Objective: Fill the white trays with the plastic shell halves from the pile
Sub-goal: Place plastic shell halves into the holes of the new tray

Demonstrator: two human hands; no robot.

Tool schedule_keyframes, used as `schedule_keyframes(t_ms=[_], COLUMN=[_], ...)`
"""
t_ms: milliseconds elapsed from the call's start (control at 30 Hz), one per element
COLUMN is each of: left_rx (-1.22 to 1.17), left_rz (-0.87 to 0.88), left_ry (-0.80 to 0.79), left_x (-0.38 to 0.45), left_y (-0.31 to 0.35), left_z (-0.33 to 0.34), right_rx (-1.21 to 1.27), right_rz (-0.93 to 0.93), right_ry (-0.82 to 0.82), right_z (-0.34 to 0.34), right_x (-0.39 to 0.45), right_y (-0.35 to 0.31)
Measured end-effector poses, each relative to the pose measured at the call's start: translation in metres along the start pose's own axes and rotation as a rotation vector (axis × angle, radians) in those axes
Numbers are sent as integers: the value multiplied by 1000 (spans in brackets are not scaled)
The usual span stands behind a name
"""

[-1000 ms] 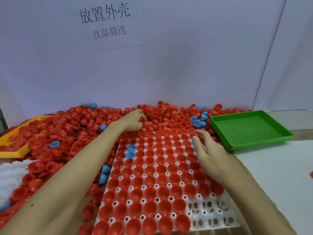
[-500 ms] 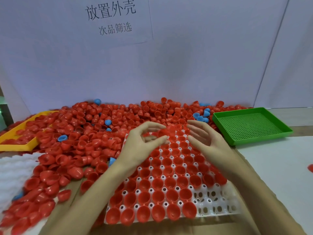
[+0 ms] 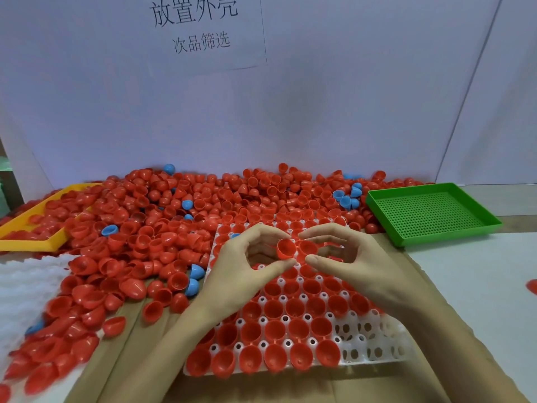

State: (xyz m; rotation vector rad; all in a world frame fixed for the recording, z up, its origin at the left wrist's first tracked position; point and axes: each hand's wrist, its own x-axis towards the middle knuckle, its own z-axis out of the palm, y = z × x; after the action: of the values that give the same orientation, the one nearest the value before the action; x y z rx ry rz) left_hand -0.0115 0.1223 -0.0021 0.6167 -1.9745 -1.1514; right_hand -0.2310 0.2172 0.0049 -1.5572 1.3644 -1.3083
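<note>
A white tray (image 3: 374, 341) lies in front of me, most of its cups holding red shell halves; several cups at its near right corner are bare. Behind and to its left spreads a big pile of red shell halves (image 3: 162, 216) with a few blue ones. My left hand (image 3: 247, 266) hovers over the tray's middle, thumb and forefinger pinching a red shell half (image 3: 285, 249). My right hand (image 3: 343, 257) is right beside it, fingers curved, thumb and forefinger tips close to a second red shell (image 3: 308, 248); whether it grips that shell I cannot tell.
A green perforated tray (image 3: 430, 212) sits at the right, a yellow tray (image 3: 43, 242) half buried in shells at the left. White foam (image 3: 20, 289) lies at the near left. One stray red shell (image 3: 532, 286) is at the right edge. A paper sign hangs on the wall.
My left hand left the pile behind the tray and came back over the tray with a red shell. My right hand rose from the tray's right side to meet it.
</note>
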Motion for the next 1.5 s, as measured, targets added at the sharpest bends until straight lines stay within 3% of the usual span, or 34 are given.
schedule_keyframes(t_ms=[433, 667, 1033, 1167, 1500], left_rx=[-40, 76, -361, -334, -269], left_rz=[26, -16, -286, -303, -311], left_ry=[-13, -60, -134, -138, -139], left_x=[-3, -4, -2, -2, -4], left_y=[1, 0, 5, 6, 8], left_z=[7, 6, 1, 2, 5], right_rx=[70, -15, -88, -179, -320], right_rz=[-73, -86, -173, -298, -385], right_ry=[-39, -11, 150, 148, 129], right_z=[8, 14, 23, 29, 32], right_x=[-3, -4, -5, -7, -5], right_y=[-7, -5, -6, -9, 1])
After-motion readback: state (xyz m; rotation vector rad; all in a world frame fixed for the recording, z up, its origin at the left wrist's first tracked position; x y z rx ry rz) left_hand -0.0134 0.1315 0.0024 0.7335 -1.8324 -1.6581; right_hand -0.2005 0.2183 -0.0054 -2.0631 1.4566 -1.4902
